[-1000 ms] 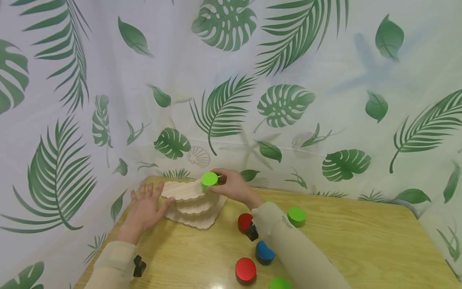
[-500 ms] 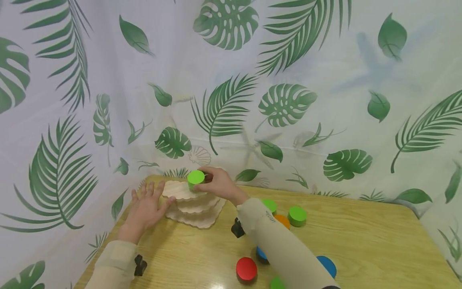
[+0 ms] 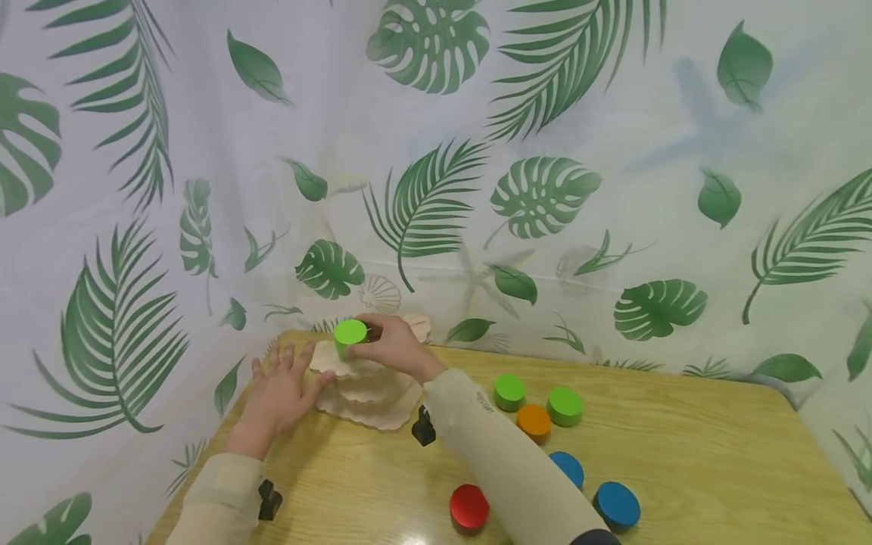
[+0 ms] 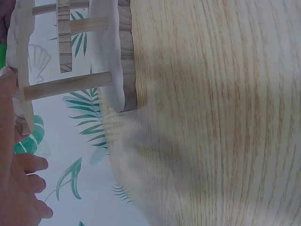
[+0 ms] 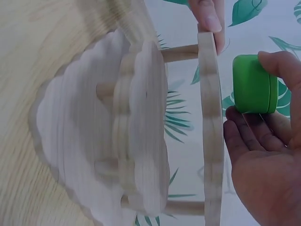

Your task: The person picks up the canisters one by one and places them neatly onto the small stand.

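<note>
A pale wooden tiered stand (image 3: 371, 414) with scalloped edges stands at the table's back left corner. Dowels join its shelves in the right wrist view. My right hand (image 3: 397, 349) pinches a small green round container (image 5: 252, 84) between thumb and fingers. The container is held above the top shelf (image 5: 211, 117); a gap shows between them in the right wrist view. My left hand (image 3: 278, 400) lies beside the stand with fingers spread, and its thumb touches the edge of the top shelf. The right hand and forearm hide part of the stand in the head view.
Right of the stand, on the wood-grain table (image 3: 708, 454), are two green round pieces (image 3: 509, 393), an orange one (image 3: 534, 423), two blue ones (image 3: 616, 506) and a red one (image 3: 469, 508). A leaf-print cloth (image 3: 545, 250) hangs behind the table.
My right hand has moved left with the green container, from the right part of the top shelf toward its left part. The left hand has stayed in place.
</note>
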Available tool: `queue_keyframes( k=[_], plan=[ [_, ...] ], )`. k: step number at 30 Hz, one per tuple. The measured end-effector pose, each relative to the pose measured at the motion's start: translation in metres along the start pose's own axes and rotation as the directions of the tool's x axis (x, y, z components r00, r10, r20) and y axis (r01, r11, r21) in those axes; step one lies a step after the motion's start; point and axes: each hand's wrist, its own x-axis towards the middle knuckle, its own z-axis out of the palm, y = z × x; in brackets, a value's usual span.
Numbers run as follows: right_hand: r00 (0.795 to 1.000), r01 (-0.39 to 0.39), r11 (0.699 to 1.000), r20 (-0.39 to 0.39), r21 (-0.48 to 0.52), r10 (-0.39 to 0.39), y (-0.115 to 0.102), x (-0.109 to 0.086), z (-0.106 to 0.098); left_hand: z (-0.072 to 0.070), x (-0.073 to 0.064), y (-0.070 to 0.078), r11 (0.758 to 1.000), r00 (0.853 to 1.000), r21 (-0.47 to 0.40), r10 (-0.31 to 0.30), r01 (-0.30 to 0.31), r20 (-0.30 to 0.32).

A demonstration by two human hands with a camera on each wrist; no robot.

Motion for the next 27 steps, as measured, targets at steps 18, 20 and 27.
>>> queue_keyframes(
  k=[18,20,27],
  plan=[
    [0.998,0.039,0.995,0.060,-0.090,-0.034,-0.011,0.013,0.021,0.001,0.001,0.000,1.000,1.000,0.007,-0.010,0.010,0.005],
    [0.998,0.038,0.995,0.061,-0.091,-0.033,-0.011,0.014,0.021,0.000,0.000,0.000,1.000,1.000,0.000,-0.012,0.012,0.004],
    [0.997,0.048,0.992,0.067,-0.113,-0.040,-0.010,0.017,0.024,-0.001,0.002,-0.002,1.000,1.000,0.000,-0.019,0.019,0.014]
  ],
)
